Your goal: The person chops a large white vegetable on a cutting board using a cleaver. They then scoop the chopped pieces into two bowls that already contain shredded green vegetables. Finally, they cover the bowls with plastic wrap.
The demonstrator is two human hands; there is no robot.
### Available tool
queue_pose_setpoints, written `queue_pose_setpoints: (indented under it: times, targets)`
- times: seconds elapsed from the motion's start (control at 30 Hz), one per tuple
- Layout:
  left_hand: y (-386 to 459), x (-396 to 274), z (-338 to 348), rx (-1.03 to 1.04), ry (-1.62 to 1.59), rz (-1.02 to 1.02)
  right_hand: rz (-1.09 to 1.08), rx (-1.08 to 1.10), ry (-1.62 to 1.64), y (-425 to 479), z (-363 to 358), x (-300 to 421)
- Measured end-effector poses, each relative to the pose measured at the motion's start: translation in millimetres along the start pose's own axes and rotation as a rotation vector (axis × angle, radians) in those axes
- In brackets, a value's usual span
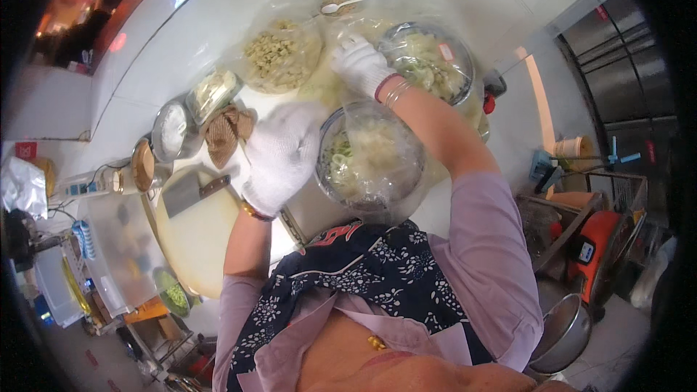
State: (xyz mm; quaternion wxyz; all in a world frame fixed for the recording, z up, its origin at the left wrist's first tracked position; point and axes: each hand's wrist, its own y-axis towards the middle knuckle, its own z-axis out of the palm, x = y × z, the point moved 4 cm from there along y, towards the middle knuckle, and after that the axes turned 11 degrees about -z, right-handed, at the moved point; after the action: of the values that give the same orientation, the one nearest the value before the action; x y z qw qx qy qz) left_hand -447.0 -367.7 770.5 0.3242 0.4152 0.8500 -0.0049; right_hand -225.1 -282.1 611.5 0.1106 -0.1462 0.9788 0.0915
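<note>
Before me stands a bowl of chopped pale and green vegetables [375, 174], under or inside clear plastic. My left hand [286, 149], in a white knit glove, is blurred at this bowl's left rim; its fingertips are indistinct. Farther out, my right hand [359, 60], also gloved, has its fingers bent among clear plastic [348, 24]. Whether they grip it is unclear. Just right of that hand is a second plastic-covered bowl [427, 60] of similar vegetables, bearing a small label. A clear bag of pale diced food [275, 54] lies to the left of my right hand.
A cleaver [190, 193] rests on a round cutting board [190, 234] at left. Beyond it are a brown cloth [226, 133], a metal bowl of white powder [171, 125] and a filled rectangular tray [212, 95]. A white spoon [343, 5] lies at the far side.
</note>
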Motion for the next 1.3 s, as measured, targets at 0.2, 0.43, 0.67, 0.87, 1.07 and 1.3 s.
queue_pose_setpoints:
  times: [0.2, 0.43, 0.67, 0.87, 1.07, 1.3]
  targets:
    - [-10, -63, 73, 0.423, 0.23, 0.276, -0.189, 0.033, 0.063, 27, -6, 8]
    - [-38, 8, 92, 0.22, 0.26, 0.101, -0.316, -0.132, 0.405, 3, -53, -26]
    - [-56, 6, 97, 0.121, 0.273, 0.132, 0.03, -0.258, -0.026, -29, -116, -24]
    - [-63, 8, 89, 0.112, 0.287, 0.107, 0.019, 0.091, 0.005, -1, -43, -4]
    - [-80, 11, 69, -0.016, 0.125, 0.123, 0.012, 0.158, -0.023, 0, -62, 4]
    - [-157, 75, -16, -0.324, -0.201, -0.27, -0.466, -0.077, 0.443, 58, -150, 170]
